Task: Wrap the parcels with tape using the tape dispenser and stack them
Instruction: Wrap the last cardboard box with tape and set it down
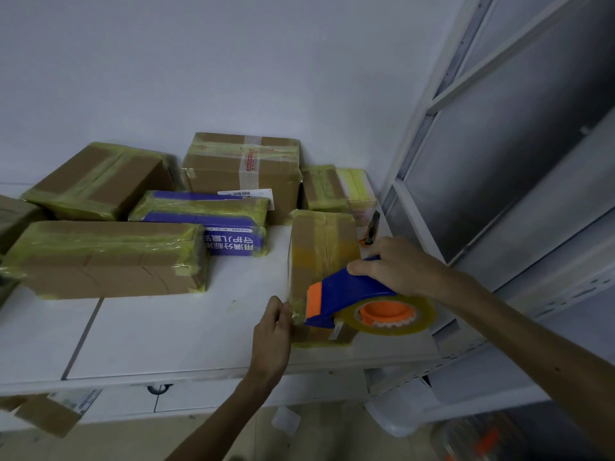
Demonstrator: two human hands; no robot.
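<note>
Holds the tape dispenser (346, 291) in the right grip (389, 266), fingers curled over its blue top, with the orange front end set against the near end of a brown parcel (322, 251) at the right of the white surface (166, 334). Carries a roll of clear yellowish tape (396, 319) on an orange hub, just beside the parcel's near right corner. Steadies the parcel's near left edge with the left grip (271, 327), fingers bent round that edge and touching the taped cardboard. Shows yellowish bands already across the parcel's top. Has further taped parcels lying unstacked behind and to the left: a long brown box (100, 261) at the front left, a purple box (206, 221) behind it, a tilted brown box (100, 181) farther back, a tall box (243, 168) against the wall and a small box (322, 189) beside that. Has an orange-and-black knife (371, 232) just behind the parcel, near the grey metal rack (499, 161) on the right.
</note>
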